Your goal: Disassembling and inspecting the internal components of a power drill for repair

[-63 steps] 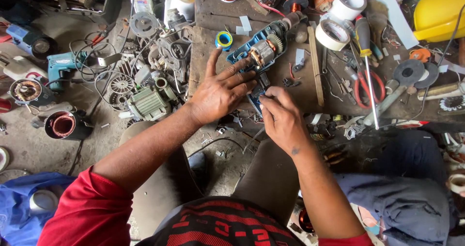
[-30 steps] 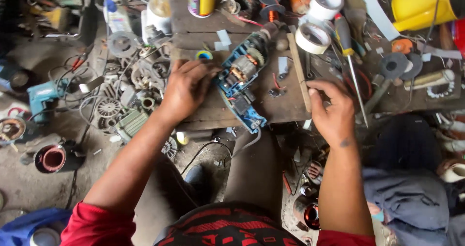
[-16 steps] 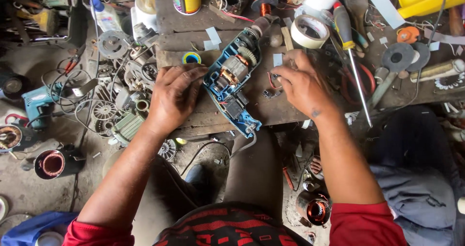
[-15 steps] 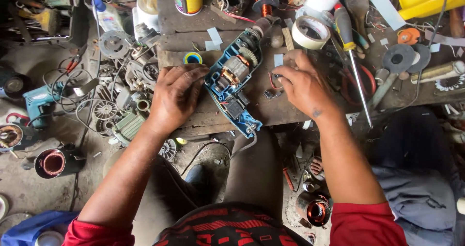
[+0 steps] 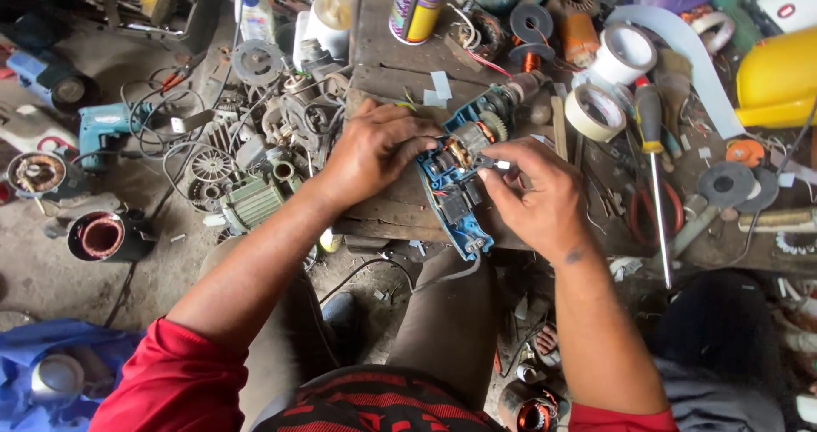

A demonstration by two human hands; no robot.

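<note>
Opened blue power drill [image 5: 459, 172] lies tilted on the wooden worktop [image 5: 383, 57], its motor and wiring bared between 2 hands. Left hand [image 5: 370, 151] is closed over the casing's left side, fingers pressed at the copper parts. Right hand [image 5: 532, 198] pinches what seems a small pale piece at the drill's middle. Further out: 2 tape rolls [image 5: 596, 108], a red-handled screwdriver [image 5: 651, 134], a spray can [image 5: 417, 5], a white jar [image 5: 328, 19], contents unseen.

Worn wooden workbench [image 5: 383, 66] over dusty, littered concrete floor [image 5: 51, 270].
</note>
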